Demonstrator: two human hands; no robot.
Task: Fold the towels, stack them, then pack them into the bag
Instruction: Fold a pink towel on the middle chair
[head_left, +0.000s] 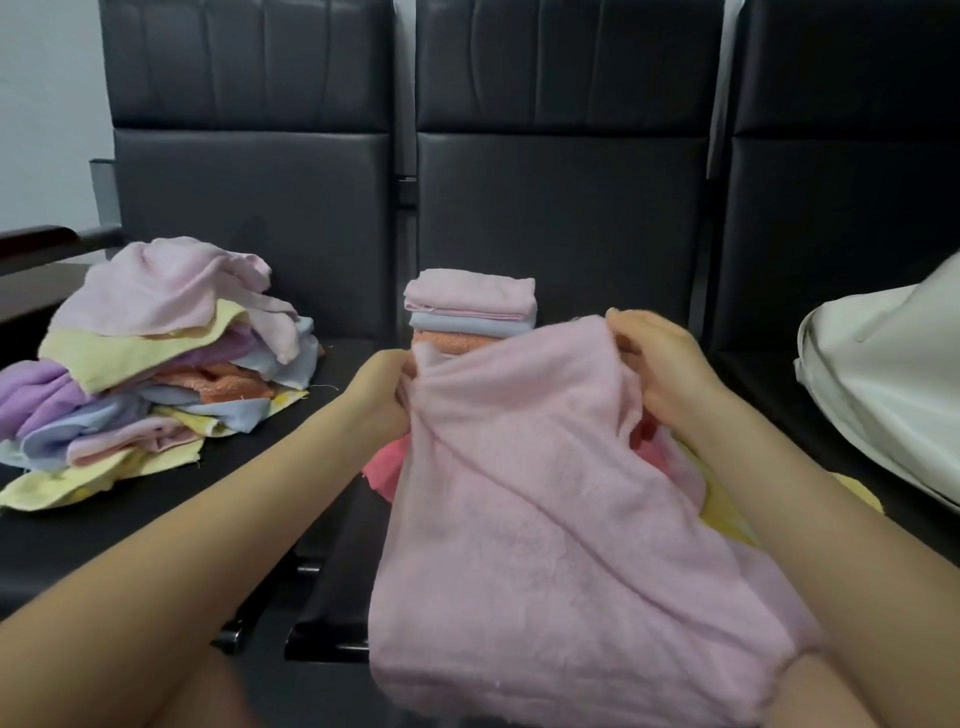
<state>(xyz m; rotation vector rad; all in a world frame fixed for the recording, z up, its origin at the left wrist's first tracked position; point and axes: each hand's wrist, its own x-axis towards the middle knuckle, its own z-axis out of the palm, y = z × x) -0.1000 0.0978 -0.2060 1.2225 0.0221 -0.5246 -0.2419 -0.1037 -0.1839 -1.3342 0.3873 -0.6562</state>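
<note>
A pink towel (545, 509) hangs unfolded in front of me over the middle seat. My left hand (382, 392) grips its upper left corner and my right hand (657, 364) grips its upper right corner. Behind it, against the seat back, stands a small stack of folded towels (470, 306): pink on top, pale blue under it, orange below. A loose heap of unfolded towels (150, 358) in pink, yellow, lilac, blue and orange lies on the left seat. A whitish cloth bag (883, 384) rests on the right seat. Red and yellow cloth (384, 470) shows beneath the held towel.
Three dark padded seats in a row (561, 208) carry everything, with gaps between the seat cushions. A dark armrest (36, 241) ends the row at the far left, next to a pale wall.
</note>
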